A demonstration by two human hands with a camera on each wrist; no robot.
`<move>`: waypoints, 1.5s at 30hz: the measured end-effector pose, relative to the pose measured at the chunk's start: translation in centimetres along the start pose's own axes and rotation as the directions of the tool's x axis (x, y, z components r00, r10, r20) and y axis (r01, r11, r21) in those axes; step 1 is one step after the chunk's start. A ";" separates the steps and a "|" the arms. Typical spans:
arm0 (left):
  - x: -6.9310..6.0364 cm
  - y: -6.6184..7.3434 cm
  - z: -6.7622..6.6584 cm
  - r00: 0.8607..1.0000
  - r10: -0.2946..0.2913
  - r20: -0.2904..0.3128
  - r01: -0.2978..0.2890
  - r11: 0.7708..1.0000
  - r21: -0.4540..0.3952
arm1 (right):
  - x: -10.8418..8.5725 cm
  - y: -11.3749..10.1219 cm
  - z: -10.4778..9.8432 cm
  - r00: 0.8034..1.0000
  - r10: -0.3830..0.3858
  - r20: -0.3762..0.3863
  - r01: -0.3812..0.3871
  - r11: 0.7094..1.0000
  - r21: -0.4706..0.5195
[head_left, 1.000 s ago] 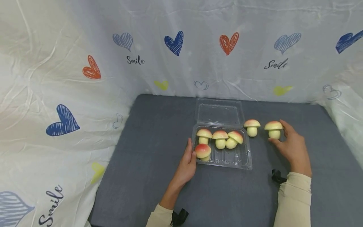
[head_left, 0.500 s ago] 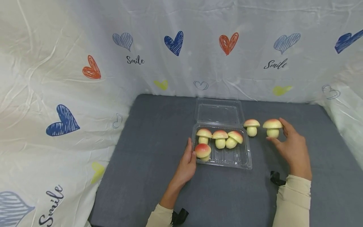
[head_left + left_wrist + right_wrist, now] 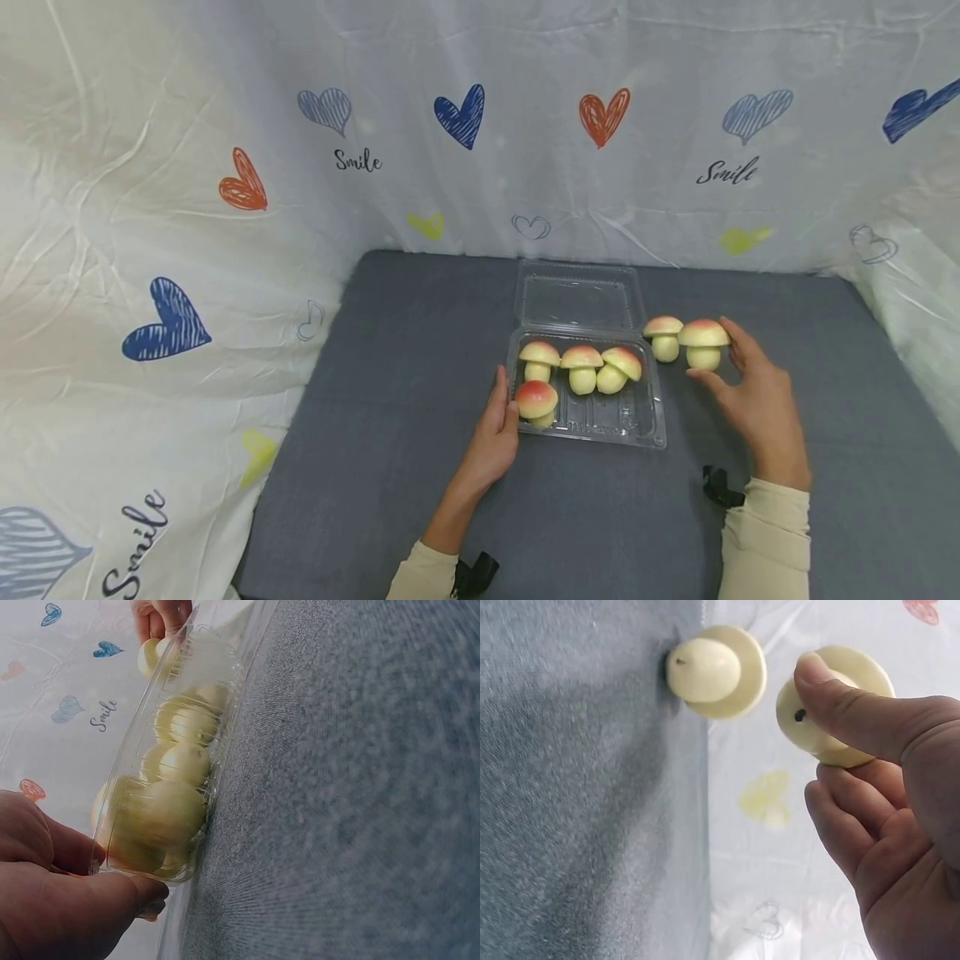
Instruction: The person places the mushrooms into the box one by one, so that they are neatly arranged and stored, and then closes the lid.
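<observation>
Toward the far edge of the bench (image 3: 390, 350), you have a clear box (image 3: 624, 423), and its lid (image 3: 581, 300) lies folded back nearly to that same edge. Your left hand (image 3: 491, 442) is at the left wall of the box, and its thumb and fingers pinch the rim there. Inside are four pieces: a left mushroom (image 3: 538, 357), a middle mushroom (image 3: 582, 367) and a tilted mushroom (image 3: 621, 365) make a row along the far side, while a near mushroom (image 3: 536, 400) leans at the near left corner. Just beside the right wall of the box, a standing mushroom (image 3: 664, 335) is upright on the bench. Your right hand (image 3: 759, 408) grasps the held mushroom (image 3: 703, 335), thumb at the stem and fingers at the cap, raised above the bench with its cap upward. From the head view these two caps appear to meet, but the right wrist view shows a gap, so probably they do not touch. Behind the far edge hangs a white curtain (image 3: 525, 50), printed with hearts.
</observation>
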State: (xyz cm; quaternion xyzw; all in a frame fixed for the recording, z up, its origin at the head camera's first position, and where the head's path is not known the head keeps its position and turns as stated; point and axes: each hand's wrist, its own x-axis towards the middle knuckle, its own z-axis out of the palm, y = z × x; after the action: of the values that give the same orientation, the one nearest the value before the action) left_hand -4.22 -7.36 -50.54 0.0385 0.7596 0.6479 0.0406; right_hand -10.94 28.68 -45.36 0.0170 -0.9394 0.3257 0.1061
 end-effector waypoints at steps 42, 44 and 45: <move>0.0 0.0 0.0 1.000 -0.001 -0.009 0.001 1.000 0.011 | -2.7 -4.3 2.0 0.974 -0.225 0.038 0.221 0.972 0.084; 0.0 -0.1 0.0 1.000 -0.002 -0.008 0.002 1.000 0.010 | -2.8 -4.4 2.1 0.973 -0.228 0.047 0.224 0.972 0.077; 0.0 -0.1 0.0 1.000 -0.002 -0.007 0.002 1.000 0.009 | -2.9 -4.5 2.1 0.972 -0.230 0.050 0.225 0.971 0.077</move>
State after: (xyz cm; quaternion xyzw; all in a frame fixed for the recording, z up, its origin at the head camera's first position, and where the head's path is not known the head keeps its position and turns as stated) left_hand -4.23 -7.34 -50.61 0.0355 0.7628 0.6445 0.0383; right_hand -8.06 23.68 -44.84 0.1379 -0.9219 0.3435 0.1143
